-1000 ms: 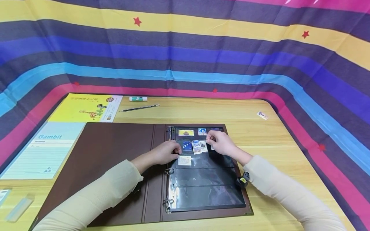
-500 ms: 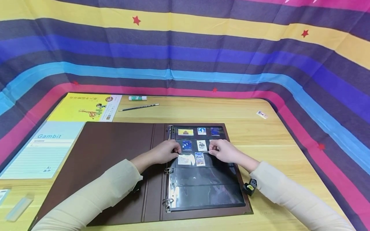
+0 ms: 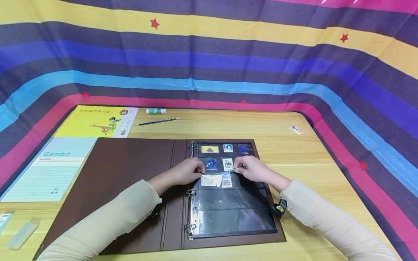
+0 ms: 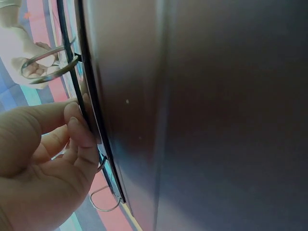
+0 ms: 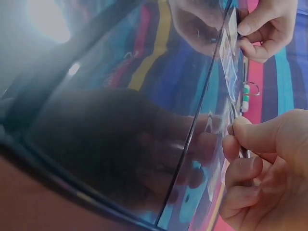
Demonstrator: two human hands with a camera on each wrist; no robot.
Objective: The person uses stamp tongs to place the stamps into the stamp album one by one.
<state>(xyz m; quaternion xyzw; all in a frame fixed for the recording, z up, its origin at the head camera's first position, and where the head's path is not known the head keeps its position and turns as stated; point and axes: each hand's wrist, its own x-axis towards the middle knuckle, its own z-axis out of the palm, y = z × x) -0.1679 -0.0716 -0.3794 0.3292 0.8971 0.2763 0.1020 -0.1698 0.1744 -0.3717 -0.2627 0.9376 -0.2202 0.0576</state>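
Note:
A stamp album (image 3: pixel 137 188) lies spread out, its black page (image 3: pixel 235 199) with clear pockets fixed on metal rings. My left hand (image 3: pixel 186 171) pinches the page at the second pocket's lower left edge. Slim metal tweezers (image 5: pixel 234 110) are held between the thumb and fingers of my right hand (image 3: pixel 253 169), their tip at that pocket's lower edge. Just left of this hand is a white portrait stamp (image 3: pixel 228 164) in the second row. A blue and white stamp (image 3: pixel 226 179) lies below it, beside a pale stamp (image 3: pixel 209 180). A blue stamp (image 3: pixel 211 164) is nearer my left fingertips.
A loose stamp (image 3: pixel 296 129) lies at the far right of the table. Behind the album are a pencil (image 3: pixel 158 121) and a glue stick (image 3: pixel 155 111). A yellow book (image 3: pixel 94 121) and a Gambit notebook (image 3: pixel 45 174) are at left. Striped cloth (image 3: pixel 209 65) hangs behind.
The blue and white stamp, which overlapped the portrait stamp, now lies in the row below. My right hand has moved slightly down, then a little left. My left hand stays in place.

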